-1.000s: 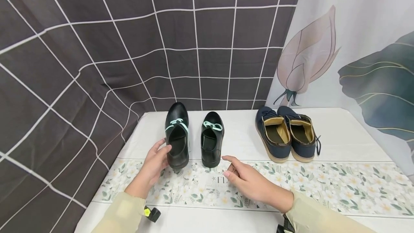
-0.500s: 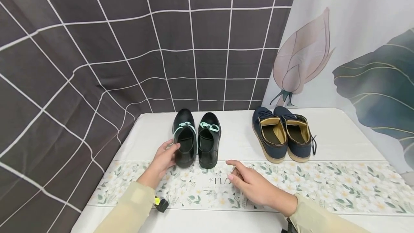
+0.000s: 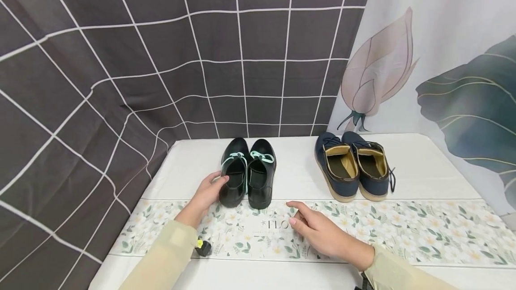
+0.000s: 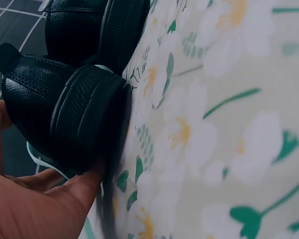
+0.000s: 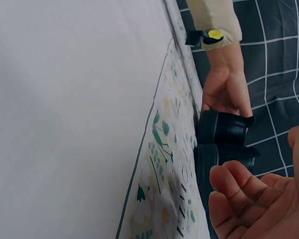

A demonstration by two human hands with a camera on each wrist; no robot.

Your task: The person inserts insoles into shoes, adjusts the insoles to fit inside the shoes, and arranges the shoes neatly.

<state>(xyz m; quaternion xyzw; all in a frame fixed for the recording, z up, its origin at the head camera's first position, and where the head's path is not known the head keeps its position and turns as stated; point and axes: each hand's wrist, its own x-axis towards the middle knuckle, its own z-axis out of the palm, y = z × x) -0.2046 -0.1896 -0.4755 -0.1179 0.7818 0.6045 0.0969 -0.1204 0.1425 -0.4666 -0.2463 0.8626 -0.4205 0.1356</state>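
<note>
A black lace-up shoe point(image 3: 231, 196) with mint-green laces stands on the table, toe pointing away from me. My left hand point(image 3: 206, 194) grips it by the outer side, thumb over the collar of the opening. Close against it on the right is its matching black shoe point(image 3: 260, 195), also with mint laces tied in a bow. The left wrist view shows the held shoe's heel and sole edge point(image 4: 84, 117), with fingers around its lower side. My right hand point(image 3: 322, 236) hovers to the right of the pair, fingers loosely bent and holding nothing.
A pair of navy shoes point(image 3: 342, 187) with tan lining stands at the right on the white tabletop point(image 3: 427, 164). A floral strip point(image 3: 419, 232) with lettering crosses the table. Behind and at the left hangs a dark grid-patterned cloth point(image 3: 161, 57); a flower-printed cloth point(image 3: 387, 26) hangs at the right.
My left hand has brought the left black shoe rightward, so the gap between the two black shoes has closed. My right hand has shifted slightly right, away from the pair.
</note>
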